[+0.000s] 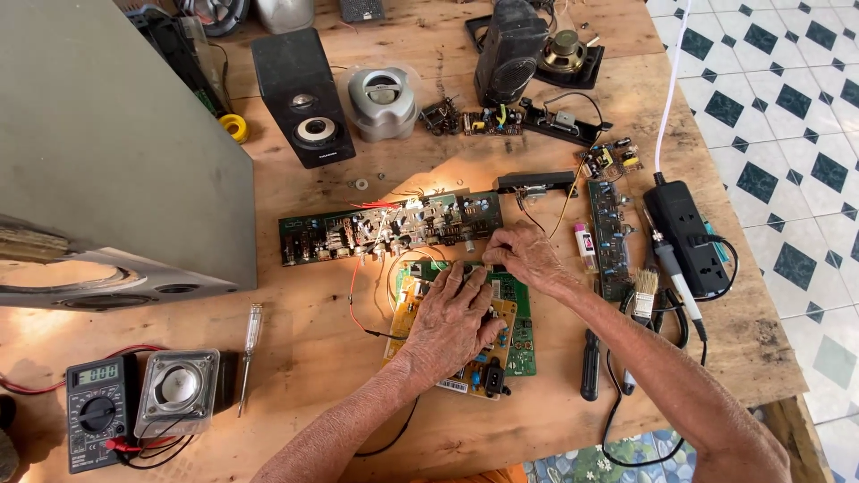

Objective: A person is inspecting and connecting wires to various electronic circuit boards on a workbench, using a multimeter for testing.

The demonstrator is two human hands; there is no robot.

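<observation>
Both hands were down on the circuit boards at centre frame, on a cluttered wooden workbench.

The worn plank table [295, 295] filled the view, with white floor tiles bearing dark diamonds [787, 116] down the right edge. The left hand [455, 322] lay palm-down, fingers loosely spread and flat, pressing on the yellow circuit board [407, 309] stacked over a green circuit board [517, 335]; it gripped nothing. The right hand [523, 255] sat just above it, fingers curled tight, tips pinched at the boards' upper edge; what they pinched could not be told. Just above ran a long dark amplifier board with red wires [394, 228]. A grey digital multimeter [97, 407] sat lower left, a black bookshelf speaker [302, 98] upper left, a black power strip [684, 237] at right.
</observation>
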